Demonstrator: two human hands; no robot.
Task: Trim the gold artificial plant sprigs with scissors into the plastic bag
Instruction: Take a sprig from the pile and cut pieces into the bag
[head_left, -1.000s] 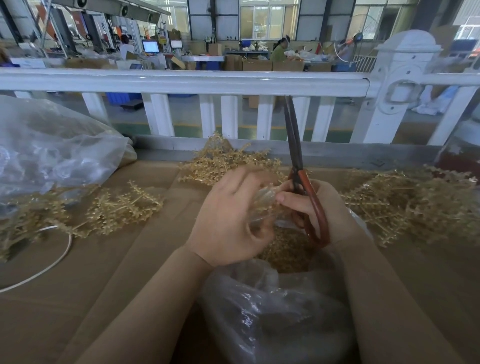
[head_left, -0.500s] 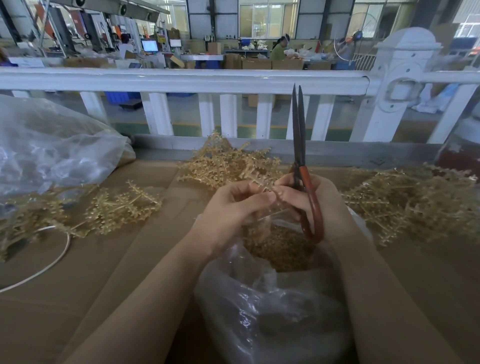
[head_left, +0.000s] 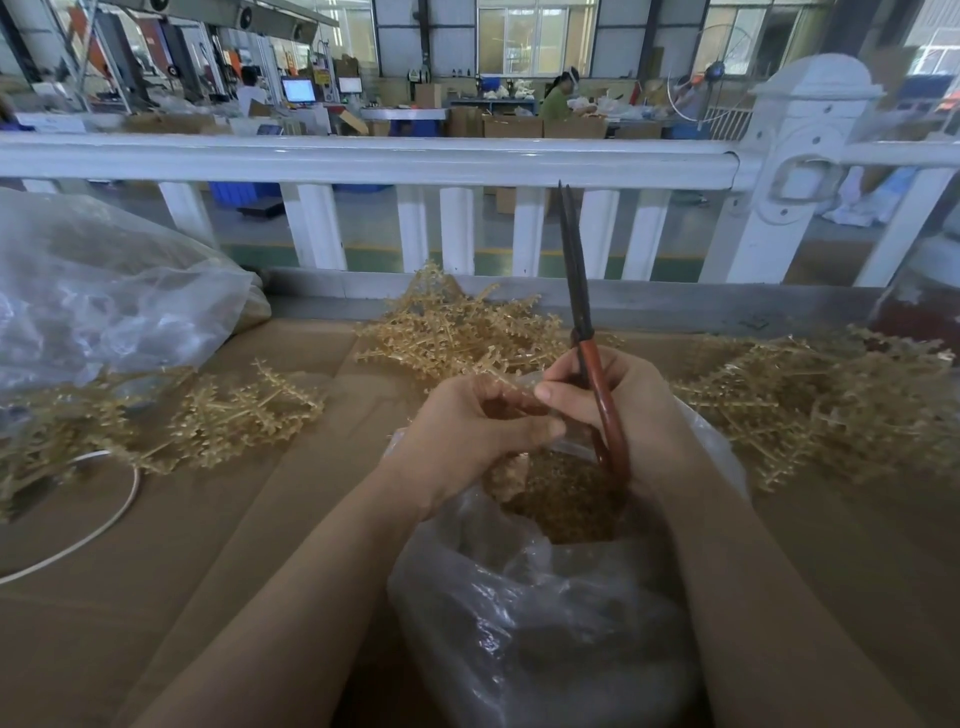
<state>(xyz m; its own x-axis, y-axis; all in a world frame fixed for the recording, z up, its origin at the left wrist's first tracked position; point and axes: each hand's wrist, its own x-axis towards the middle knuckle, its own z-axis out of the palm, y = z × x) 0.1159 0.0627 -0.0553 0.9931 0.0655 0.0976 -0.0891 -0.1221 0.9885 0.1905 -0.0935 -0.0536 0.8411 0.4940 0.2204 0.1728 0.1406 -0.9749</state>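
cardboard (head_left: 182, 597) in flat brown sheets covers the whole bench, matte and creased along its seams. beyond its far edge runs a glossy white railing (head_left: 363, 158). a big clear bag (head_left: 104, 291) slumps at the far left, crinkled and cloudy. the plastic bag (head_left: 519, 623) for the task sits near centre, thin and shiny, its mouth open under the hands; a bed of gold trimmings (head_left: 566, 499) already lies inside, so a fair share looks done. much is left, i judge: brittle, knobbly gold sprigs lie in a right pile (head_left: 831, 400), a far centre pile (head_left: 457, 327) and a left pile (head_left: 156, 426), all well outside the bag.

scissors (head_left: 597, 395) stand almost upright, dark blades together pointing far, red loop handles gripped by the right hand (head_left: 634, 410). the left hand (head_left: 467, 436) is curled, its fingertips pinching something small against the right thumb above the bag's mouth; whether that is a sprig or the bag's rim i cannot tell. a thin white cord (head_left: 104, 514) loops at the near left.
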